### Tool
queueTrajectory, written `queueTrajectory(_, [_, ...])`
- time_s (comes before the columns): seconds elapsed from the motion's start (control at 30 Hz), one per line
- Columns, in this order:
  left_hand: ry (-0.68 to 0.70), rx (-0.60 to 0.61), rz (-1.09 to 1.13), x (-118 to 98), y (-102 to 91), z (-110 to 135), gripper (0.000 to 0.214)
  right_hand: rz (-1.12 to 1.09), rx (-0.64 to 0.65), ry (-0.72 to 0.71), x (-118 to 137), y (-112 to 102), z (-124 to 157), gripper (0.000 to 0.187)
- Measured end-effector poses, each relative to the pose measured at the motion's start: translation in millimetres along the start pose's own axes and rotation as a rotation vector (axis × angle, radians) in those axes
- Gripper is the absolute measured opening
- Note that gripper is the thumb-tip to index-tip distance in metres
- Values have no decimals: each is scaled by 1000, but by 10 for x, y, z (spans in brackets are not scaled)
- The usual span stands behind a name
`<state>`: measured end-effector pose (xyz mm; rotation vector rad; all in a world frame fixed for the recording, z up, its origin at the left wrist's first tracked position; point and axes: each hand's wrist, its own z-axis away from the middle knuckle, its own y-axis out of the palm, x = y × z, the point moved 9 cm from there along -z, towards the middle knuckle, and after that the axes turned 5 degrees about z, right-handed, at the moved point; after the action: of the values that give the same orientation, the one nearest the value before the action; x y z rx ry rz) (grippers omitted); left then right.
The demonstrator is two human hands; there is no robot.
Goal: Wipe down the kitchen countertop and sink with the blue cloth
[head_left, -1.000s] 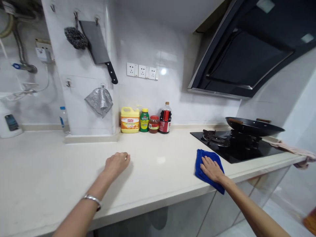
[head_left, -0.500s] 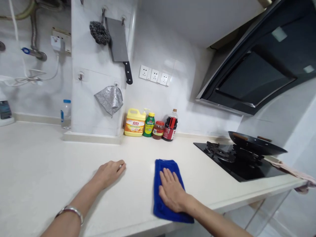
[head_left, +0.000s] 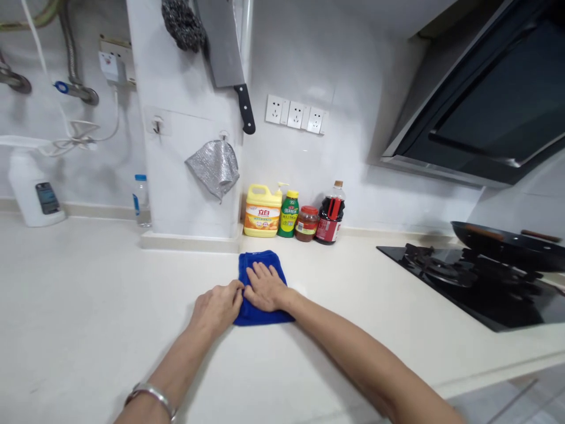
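A blue cloth point(head_left: 260, 315) lies flat on the pale countertop point(head_left: 110, 330). My right hand point(head_left: 266, 288) presses on it, palm down with the fingers stretched out. Against the cloth's left edge is my left hand point(head_left: 218, 307), its fingers curled closed; whether they pinch the edge is hidden. A metal bangle point(head_left: 150, 396) circles my left wrist. Behind the cloth, along the wall, stand a yellow detergent jug point(head_left: 262, 213), a green bottle with a yellow cap point(head_left: 288, 215), a red-lidded jar point(head_left: 306, 225) and a dark sauce bottle point(head_left: 329, 217).
To the right a black gas stove point(head_left: 477, 288) carries a wok point(head_left: 507, 244) beneath the range hood point(head_left: 485, 106). A cleaver point(head_left: 223, 44), a steel scourer point(head_left: 182, 26) and a silvery cloth point(head_left: 215, 168) hang from the pillar. Left are a clear bottle point(head_left: 142, 203) and a white spray bottle point(head_left: 33, 185).
My right hand has slid the blue cloth leftward and away from the counter's front edge. My left hand now meets the cloth's edge. The view has shifted left and down.
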<state>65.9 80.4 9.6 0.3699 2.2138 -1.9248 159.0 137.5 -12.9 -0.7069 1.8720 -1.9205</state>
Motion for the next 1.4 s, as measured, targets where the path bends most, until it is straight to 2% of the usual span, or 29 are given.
queueTrajectory(0.17, [-51, -10, -32, 68, 5, 26, 47, -3, 18, 108, -260, -20, -465, 75])
queueTrajectory(0.37, [-94, 30, -35, 129, 49, 20, 47, -15, 4, 142, -546, -60, -856, 73])
queueTrajectory(0.5, [-109, 50, -7, 182, 46, 18, 45, -32, -9, 143, -650, -77, -929, 72])
queueTrajectory(0.63, [-97, 60, 16, 196, 20, 23, 46, -27, -9, 137, -781, -77, -813, 72])
queueTrajectory(0.73, [-86, 69, 22, 190, -6, 28, 47, -4, -5, 168, -1069, -83, -582, 72])
queueTrajectory(0.83, [-76, 74, 40, 189, -29, 32, 48, 24, -4, 251, -1544, -109, -231, 71])
queueTrajectory(1.03, [-55, 23, 62, 198, -77, 2, 48, 74, -26, 489, -2630, -184, 653, 70])
queueTrajectory(1.17, [-55, -5, 71, 246, -83, -44, 47, 92, -35, 635, -3226, -212, 1303, 69])
queueTrajectory(1.3, [-48, -5, 37, 294, -62, -102, 43, 111, -37, 755, -3680, -204, 1976, 68])
queueTrajectory(1.4, [-46, -7, 21, 307, -52, -130, 42, 130, -36, 816, -3881, -178, 2451, 67])
